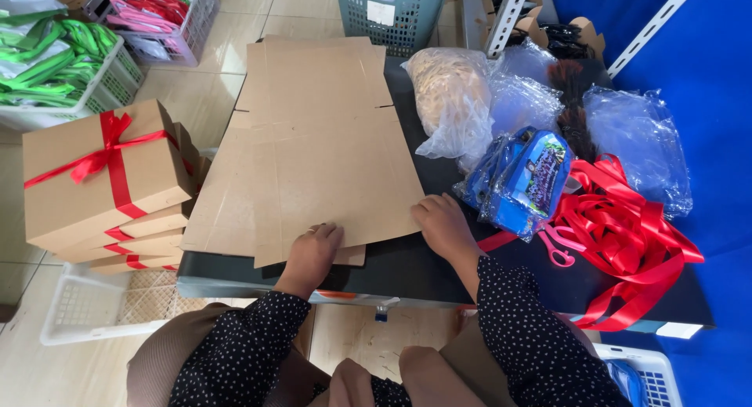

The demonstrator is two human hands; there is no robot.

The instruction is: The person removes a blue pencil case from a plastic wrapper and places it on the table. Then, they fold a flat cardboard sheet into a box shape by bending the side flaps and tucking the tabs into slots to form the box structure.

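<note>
A stack of flat, unfolded cardboard box blanks [313, 141] lies on the dark tabletop [407, 266]. My left hand [312, 252] rests knuckles-up on the stack's near edge, fingers curled at the lower sheets. My right hand [441, 223] touches the stack's near right corner with bent fingers. Both arms wear black sleeves with white dots. Whether either hand pinches a sheet is hard to tell.
Finished brown boxes tied with red ribbon [106, 172] are stacked at the left. Red ribbon loops [627, 235], pink scissors [558, 246], a blue packet [525, 176] and clear plastic bags [454, 94] crowd the right. Baskets [55, 62] stand on the tiled floor.
</note>
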